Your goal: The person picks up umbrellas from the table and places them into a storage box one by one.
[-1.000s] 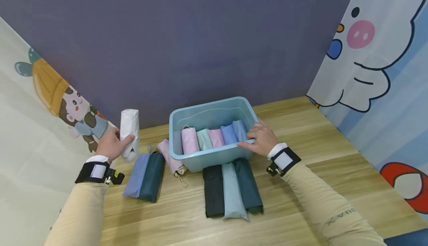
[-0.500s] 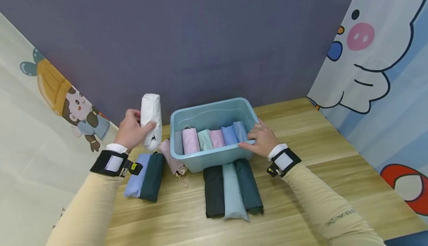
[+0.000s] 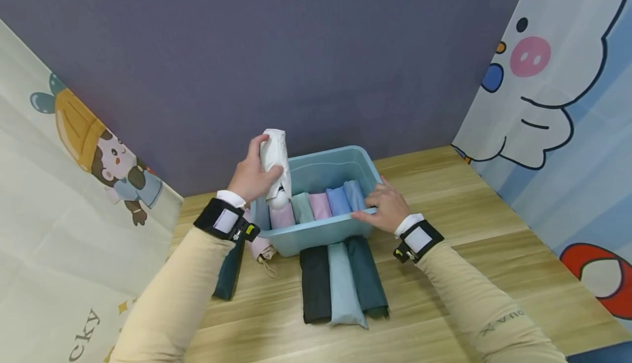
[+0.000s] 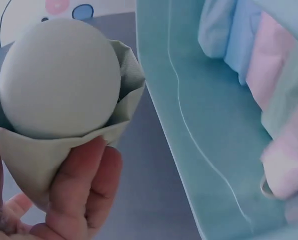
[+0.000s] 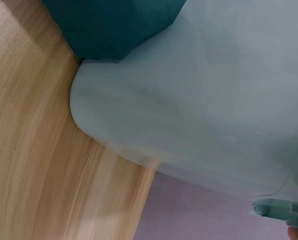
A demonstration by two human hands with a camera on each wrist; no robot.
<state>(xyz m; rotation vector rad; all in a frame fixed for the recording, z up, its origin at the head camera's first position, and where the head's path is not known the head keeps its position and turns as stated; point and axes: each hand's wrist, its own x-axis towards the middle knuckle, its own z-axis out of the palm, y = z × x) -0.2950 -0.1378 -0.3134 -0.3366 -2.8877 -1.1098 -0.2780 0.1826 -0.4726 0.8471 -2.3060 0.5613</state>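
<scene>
Over the left end of a blue plastic bin [image 3: 318, 233], my left hand [image 3: 250, 177] grips a white folded umbrella [image 3: 274, 153] in its sleeve, thumb on one side and fingers on the other. The umbrella is tilted, and its round handle end [image 4: 59, 80] faces the left wrist camera. My right hand [image 3: 387, 207] holds the bin's right front corner by the rim. Inside stands a row of sleeved umbrellas, among them a pink one [image 3: 282, 217], a green one [image 3: 302, 208] and a blue one [image 3: 338, 200]. In the right wrist view the bin's outer wall [image 5: 203, 110] fills most of the picture.
Before the bin lie a black umbrella [image 3: 316, 286], a light blue one [image 3: 344, 286] and a dark green one [image 3: 366, 278]. Left of it are a pink pouch [image 3: 260, 247] and another dark green umbrella [image 3: 229, 272], partly behind my left arm. A dark wall [image 3: 316, 67] rises behind the table.
My left hand has carried the white umbrella rightward from the table's left side to over the bin. My right hand has stayed on the rim.
</scene>
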